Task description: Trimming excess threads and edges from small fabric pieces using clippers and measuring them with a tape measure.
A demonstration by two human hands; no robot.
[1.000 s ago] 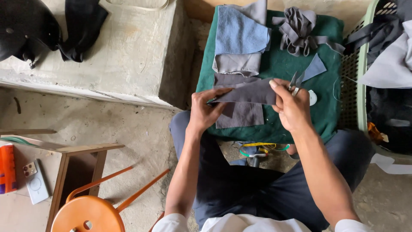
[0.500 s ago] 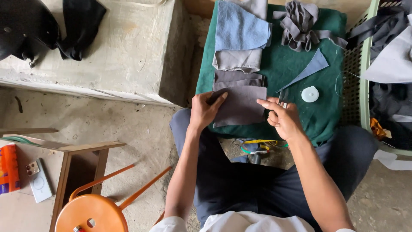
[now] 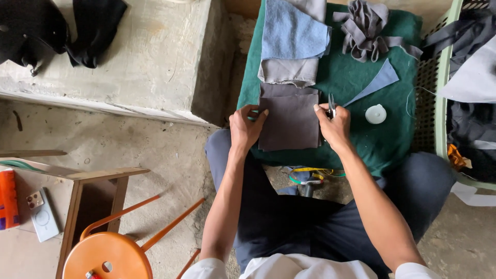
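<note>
Grey cloth square point(image 3: 289, 121) lies flat on the green tabletop point(image 3: 382, 139), pinned by the left hand point(image 3: 247, 126)'s open grip; the right hand point(image 3: 335, 126) steadies its other edge, grip closed on small scissors point(image 3: 331, 105).

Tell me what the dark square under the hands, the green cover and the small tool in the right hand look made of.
Dark grey square: soft matte cloth, perhaps felt or fleece; it lies flat with cut edges. Green cover: matte woven or fleecy fabric, draped over the edge. Tool in the right hand: thin metal blades with a slight shine, probably thread snips.
</note>
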